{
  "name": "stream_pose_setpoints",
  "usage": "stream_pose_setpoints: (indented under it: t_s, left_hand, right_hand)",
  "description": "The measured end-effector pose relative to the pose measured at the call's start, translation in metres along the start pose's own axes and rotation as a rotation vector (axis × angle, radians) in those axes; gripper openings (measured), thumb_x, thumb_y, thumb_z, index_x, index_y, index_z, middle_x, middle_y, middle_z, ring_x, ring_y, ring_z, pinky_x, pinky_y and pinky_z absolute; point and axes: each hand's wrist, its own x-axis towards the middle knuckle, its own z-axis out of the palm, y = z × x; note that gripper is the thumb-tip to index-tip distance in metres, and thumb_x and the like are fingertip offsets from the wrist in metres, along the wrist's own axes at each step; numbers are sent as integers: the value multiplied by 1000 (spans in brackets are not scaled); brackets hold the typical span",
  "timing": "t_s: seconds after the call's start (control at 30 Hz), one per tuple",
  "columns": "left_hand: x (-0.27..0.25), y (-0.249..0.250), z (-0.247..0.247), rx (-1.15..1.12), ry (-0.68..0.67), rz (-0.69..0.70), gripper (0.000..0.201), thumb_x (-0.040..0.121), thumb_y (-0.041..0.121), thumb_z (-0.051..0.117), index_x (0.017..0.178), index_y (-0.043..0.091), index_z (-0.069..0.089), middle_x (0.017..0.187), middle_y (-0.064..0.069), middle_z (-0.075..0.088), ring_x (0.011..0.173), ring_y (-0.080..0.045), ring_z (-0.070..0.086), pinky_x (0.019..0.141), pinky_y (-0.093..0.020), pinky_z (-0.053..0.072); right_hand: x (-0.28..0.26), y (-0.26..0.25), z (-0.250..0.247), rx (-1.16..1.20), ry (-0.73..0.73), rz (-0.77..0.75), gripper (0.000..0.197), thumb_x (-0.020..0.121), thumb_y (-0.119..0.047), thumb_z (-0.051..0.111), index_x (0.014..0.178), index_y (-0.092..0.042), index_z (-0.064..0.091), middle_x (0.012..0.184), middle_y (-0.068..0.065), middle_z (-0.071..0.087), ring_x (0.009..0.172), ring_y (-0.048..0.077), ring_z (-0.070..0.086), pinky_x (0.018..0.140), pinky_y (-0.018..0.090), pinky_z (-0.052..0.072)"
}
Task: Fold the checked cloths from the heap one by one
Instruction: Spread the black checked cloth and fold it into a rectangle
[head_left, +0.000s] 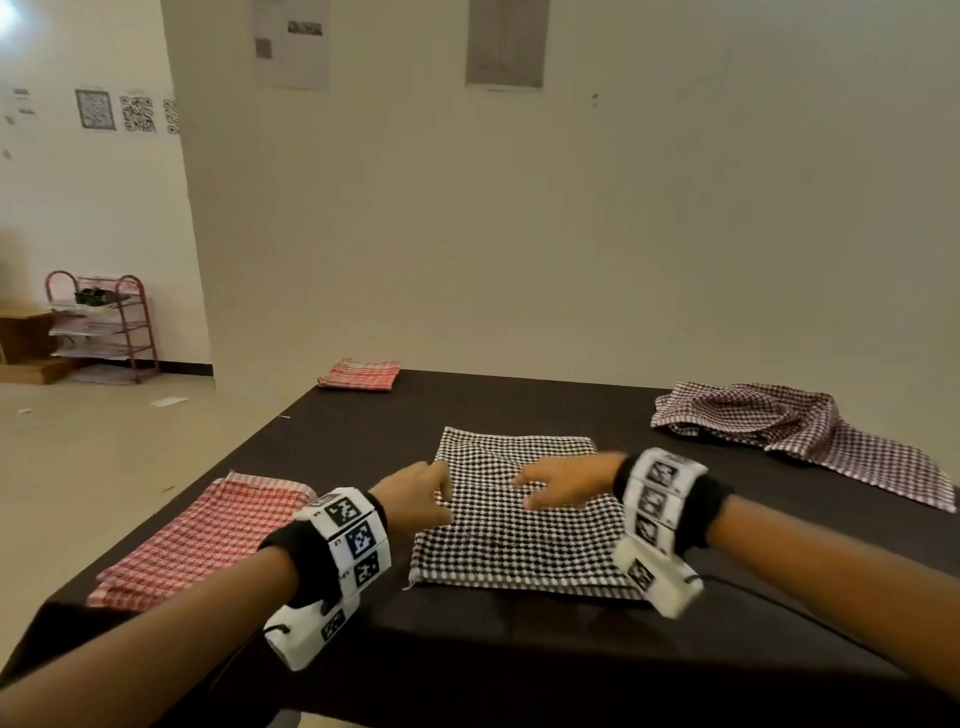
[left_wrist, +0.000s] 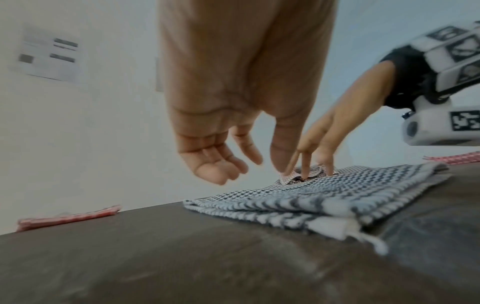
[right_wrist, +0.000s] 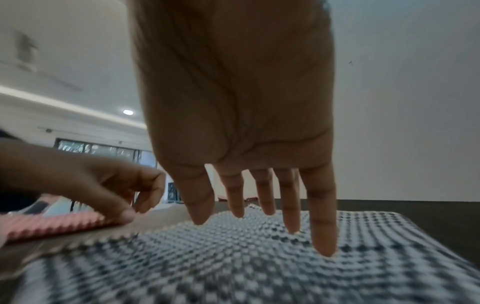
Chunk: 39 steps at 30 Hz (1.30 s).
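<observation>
Black-and-white checked cloth lies folded flat at table centre; right hand has straight, spread fingers pressing down on its top. Left hand sits at the cloth's 9 o'clock edge, fingers loosely curled, holding nothing. Rumpled maroon heap at 2 o'clock, folded red checked cloths at 8 o'clock and 11 o'clock.

A dark bench stands against a plain wall. Far left, a red wire rack sits on the floor; QR sheets and papers hang on the walls.
</observation>
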Motion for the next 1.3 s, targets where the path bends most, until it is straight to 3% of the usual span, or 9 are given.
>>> stream_pose_setpoints:
  t_s: [0.2,0.43,0.53,0.63,0.7,0.87,1.03,1.13,1.3]
  left_hand:
    - [-2,29,12,105,-271,183,38,90,24,58,125,12,51,111,-9,55,94,-17,48,85,-28,41]
    - [-1,34,11,141,-336,147,42,90,25,59,128,12,46,89,7,44,92,-15,45,78,-28,38]
    - [-3,40,12,180,-319,157,39,91,23,58,127,12,47,96,5,44,93,-13,43,79,-27,37]
    - [-6,53,13,181,-299,192,36,92,26,55,124,11,51,99,4,49,93,-14,46,80,-26,37]
    - [-8,64,13,156,-293,234,37,94,31,53,125,11,52,114,-4,56,103,-21,52,85,-27,39]
    - [-3,86,23,134,-292,305,51,92,41,51,132,10,45,128,-11,53,115,-25,51,93,-30,41]
    - [3,83,35,298,-292,299,63,87,50,55,133,9,38,132,-11,39,120,-28,42,100,-39,38]
    - [5,80,35,302,-296,293,63,86,48,57,133,11,39,131,-11,39,120,-28,43,100,-40,40]
    - [-1,73,39,409,-186,297,55,89,45,54,131,11,43,130,-12,42,118,-27,44,97,-38,41]
  right_hand:
    - [-59,54,57,-160,108,-92,48,95,-38,47,140,-27,36,141,-1,40,131,15,36,109,33,32]
    - [-93,77,58,-71,189,-166,27,88,-30,61,114,-24,56,105,-13,46,81,-13,45,73,8,37]
    - [-99,78,64,-6,139,-237,26,87,-35,63,111,-28,56,104,-15,47,81,-18,47,70,6,39]
    - [-101,82,68,18,206,-276,14,88,-31,62,99,-36,56,107,-12,51,82,-16,49,68,5,39]
    - [-99,83,70,83,257,-291,7,88,-22,62,93,-27,61,110,-4,61,80,-15,54,69,5,42]
    - [-97,87,60,459,309,-246,21,86,1,56,89,-19,63,90,1,68,79,15,67,79,32,56]
    - [-95,87,54,252,312,-248,37,80,0,61,107,-24,62,89,-13,57,71,-8,54,68,12,45]
    - [-93,84,59,135,440,-262,28,82,-13,65,97,-34,55,78,-12,53,66,-4,52,62,13,42]
    - [-96,87,58,12,471,-306,16,87,-22,63,100,-18,70,78,-18,52,73,-3,51,66,11,39]
